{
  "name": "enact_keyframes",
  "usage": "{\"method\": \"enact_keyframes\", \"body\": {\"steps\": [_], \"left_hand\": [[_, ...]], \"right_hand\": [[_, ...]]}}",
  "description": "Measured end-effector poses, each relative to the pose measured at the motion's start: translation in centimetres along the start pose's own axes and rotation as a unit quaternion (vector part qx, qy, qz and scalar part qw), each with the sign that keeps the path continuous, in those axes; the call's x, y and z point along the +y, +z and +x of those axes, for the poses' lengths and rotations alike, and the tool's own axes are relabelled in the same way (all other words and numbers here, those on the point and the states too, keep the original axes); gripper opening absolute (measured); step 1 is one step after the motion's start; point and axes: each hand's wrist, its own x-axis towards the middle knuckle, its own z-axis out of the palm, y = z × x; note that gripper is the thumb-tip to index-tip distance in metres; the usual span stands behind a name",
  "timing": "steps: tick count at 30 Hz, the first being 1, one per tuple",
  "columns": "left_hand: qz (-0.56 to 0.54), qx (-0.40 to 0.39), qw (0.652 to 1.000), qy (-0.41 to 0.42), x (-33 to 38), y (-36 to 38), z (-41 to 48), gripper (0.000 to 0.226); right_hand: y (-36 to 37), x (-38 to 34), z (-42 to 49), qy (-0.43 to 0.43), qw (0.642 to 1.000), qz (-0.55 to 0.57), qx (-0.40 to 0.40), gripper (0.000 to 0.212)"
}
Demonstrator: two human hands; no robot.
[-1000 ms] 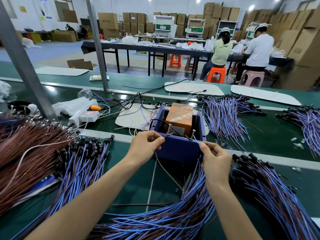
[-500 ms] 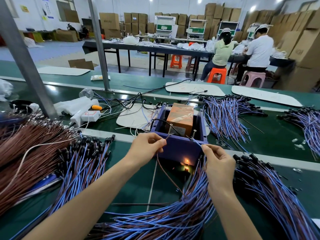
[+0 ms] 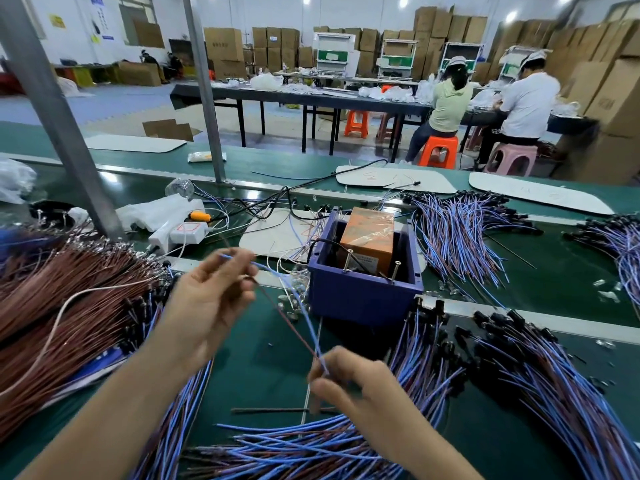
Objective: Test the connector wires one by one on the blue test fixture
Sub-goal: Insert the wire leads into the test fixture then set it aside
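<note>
counter [image 3: 263, 368] is spread with wire bundles [image 3: 554, 393]; blue test fixture [image 3: 360, 299] is set centre-far. left hand [image 3: 207, 299] and right hand [image 3: 356, 386] are held near-left of it, fingers [image 3: 242, 271] pinched on one connector wire [image 3: 307, 323], off the fixture. each end should be touched to its own pin [image 3: 349, 259], kept apart.

A person in green [image 3: 450, 105] sits on an orange stool [image 3: 439, 150] and a person in white [image 3: 528, 105] on a pink stool [image 3: 510, 159], both at a long dark table [image 3: 311, 98]. Brown boxes [image 3: 225, 46] are piled behind them. A white power strip [image 3: 185, 232] lies near a grey pole [image 3: 59, 109].
</note>
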Motion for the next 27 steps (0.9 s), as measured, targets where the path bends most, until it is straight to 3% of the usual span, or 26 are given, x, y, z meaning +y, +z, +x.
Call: {"method": "enact_keyframes", "body": {"steps": [3,5,6,9,12,14,16,17,18,20,22,24,25,27], "left_hand": [[-0.036,0.034,0.996,0.069,2.5,-3.0,-0.1,0.018],[-0.032,0.044,0.992,0.11,3.7,-4.9,-0.7,0.011],[-0.026,0.041,0.99,0.13,4.1,-5.6,-1.1,0.007],[0.002,0.009,0.982,0.191,4.7,-7.2,-1.9,0.031],[0.005,-0.027,0.976,0.215,5.2,-7.5,-2.7,0.027],[0.01,-0.02,0.975,0.219,5.5,-7.7,-2.9,0.012],[0.14,0.047,0.96,0.24,5.5,-8.3,-2.5,0.017],[0.278,0.1,0.918,0.263,5.2,-8.7,-2.1,0.023],[0.426,0.129,0.85,0.28,4.7,-8.8,-1.6,0.022],[0.642,0.087,0.729,0.222,3.3,-9.1,-0.3,0.012],[0.785,0.026,0.61,0.102,1.0,-9.6,1.2,0.033],[0.869,0.008,0.491,0.064,-0.9,-10.2,2.3,0.041],[0.882,0.018,0.465,0.074,-1.4,-10.4,2.9,0.038],[0.87,0.047,0.48,0.101,-1.6,-10.5,3.9,0.03]], "right_hand": [[-0.9,0.8,-1.0,-0.065,0.989,-0.134,0.012,0.03],[-2.0,0.7,-1.4,-0.124,0.964,-0.227,0.064,0.05],[-2.6,0.5,-1.6,-0.146,0.948,-0.264,0.1,0.05],[-4.7,-0.5,-1.8,-0.165,0.932,-0.256,0.198,0.036],[-6.7,-1.1,-1.6,-0.215,0.887,-0.3,0.277,0.033],[-7.5,-1.1,-1.4,-0.207,0.871,-0.337,0.293,0.03],[-8.1,0.0,-1.4,-0.168,0.871,-0.382,0.259,0.017],[-8.2,0.7,-1.3,-0.116,0.88,-0.412,0.207,0.017],[-8.2,1.3,-1.3,-0.057,0.882,-0.445,0.144,0.027],[-7.8,3.2,-1.3,0.019,0.884,-0.461,0.077,0.037],[-7.2,4.0,-1.1,0.049,0.893,-0.443,0.066,0.038],[-6.1,3.9,-0.6,0.056,0.907,-0.414,0.057,0.035],[-5.5,3.8,-0.2,0.047,0.917,-0.392,0.056,0.033],[-4.5,3.3,0.0,0.029,0.946,-0.318,0.058,0.029]]}}
